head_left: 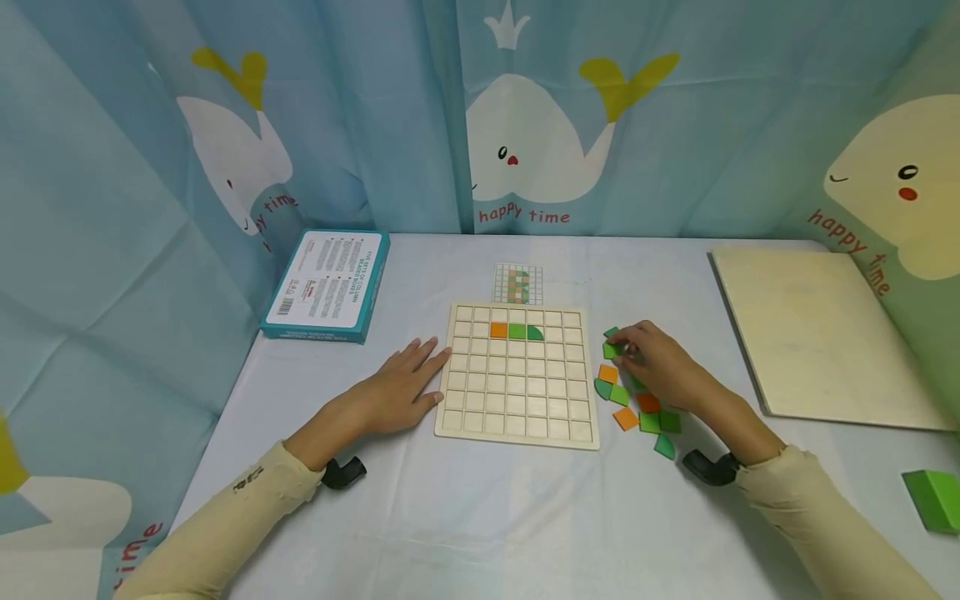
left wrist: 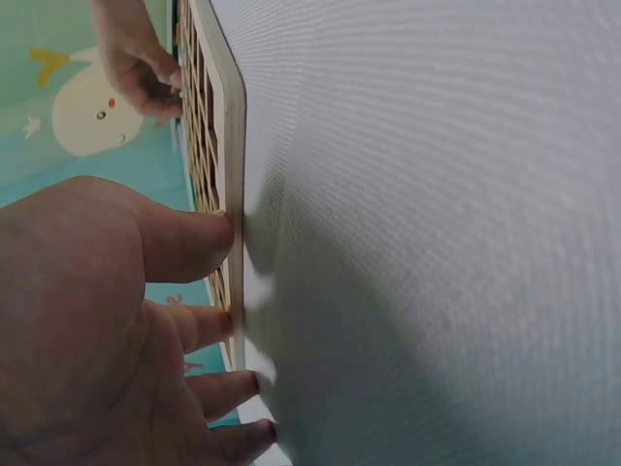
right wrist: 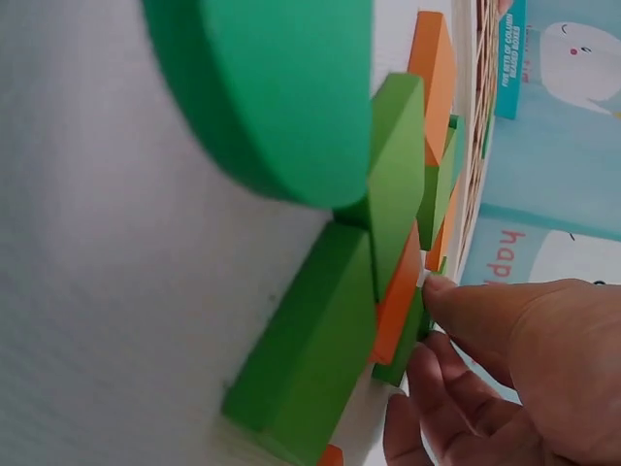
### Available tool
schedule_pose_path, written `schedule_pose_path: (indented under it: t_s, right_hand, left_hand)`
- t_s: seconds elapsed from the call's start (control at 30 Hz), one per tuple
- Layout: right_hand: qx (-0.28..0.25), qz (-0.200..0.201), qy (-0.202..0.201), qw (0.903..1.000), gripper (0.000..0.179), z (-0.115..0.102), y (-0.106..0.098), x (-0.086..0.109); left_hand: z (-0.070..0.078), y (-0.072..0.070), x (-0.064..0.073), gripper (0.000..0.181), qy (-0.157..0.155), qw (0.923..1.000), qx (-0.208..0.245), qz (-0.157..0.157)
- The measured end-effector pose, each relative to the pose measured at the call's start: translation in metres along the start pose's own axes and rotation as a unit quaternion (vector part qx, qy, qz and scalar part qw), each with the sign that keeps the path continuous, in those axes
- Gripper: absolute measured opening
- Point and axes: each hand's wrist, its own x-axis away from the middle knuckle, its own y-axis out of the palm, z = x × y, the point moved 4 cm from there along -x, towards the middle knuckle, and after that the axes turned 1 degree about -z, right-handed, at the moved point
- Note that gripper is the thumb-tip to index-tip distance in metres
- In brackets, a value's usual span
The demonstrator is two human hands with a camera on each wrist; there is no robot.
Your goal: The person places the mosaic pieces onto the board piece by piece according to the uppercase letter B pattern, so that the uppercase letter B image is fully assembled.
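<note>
A pale wooden grid board [head_left: 517, 375] lies flat on the table. In its second row from the far side sit an orange square tile [head_left: 498, 331], a green square tile [head_left: 517, 332] and a green quarter-round tile [head_left: 535, 333]. My left hand [head_left: 401, 387] has its fingers spread, with the fingertips at the board's left edge; the thumb touches that edge in the left wrist view. Right of the board, my right hand [head_left: 656, 358] reaches into loose tiles, its bent fingers right at a light green tile [head_left: 611, 351]. I cannot tell if it grips that tile.
Several orange tiles [head_left: 626, 418] and green tiles [head_left: 664, 446] lie around the right hand. A small pattern card [head_left: 518, 283] lies beyond the board. A teal-and-white box [head_left: 330, 283] is at the back left, a wooden panel [head_left: 825, 333] on the right, a green block [head_left: 932, 500] near the right edge.
</note>
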Motion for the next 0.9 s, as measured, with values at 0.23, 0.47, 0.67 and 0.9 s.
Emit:
schedule_pose_path:
  t_s: [0.23,0.47,0.67,0.9]
  right_hand:
    - [-0.008,0.005,-0.005,0.9999,0.032,0.001,0.002,0.001]
    - [-0.011,0.009,-0.022,0.9997,0.031,0.001,0.002,0.001]
    - [0.001,0.011,-0.039,0.9992,0.031,-0.01,-0.003,-0.004]
    - [-0.029,0.008,-0.055,0.998,0.03,-0.044,-0.001,-0.024]
  left_hand:
    - [0.0,0.001,0.0,0.071,0.0,1.0,0.004,0.003]
    - [0.0,0.002,0.0,0.071,-0.001,1.0,-0.002,0.005]
    - [0.0,0.002,-0.001,0.071,-0.002,1.0,-0.001,0.003]
    - [0.001,0.001,0.0,0.071,-0.006,1.0,-0.002,0.0]
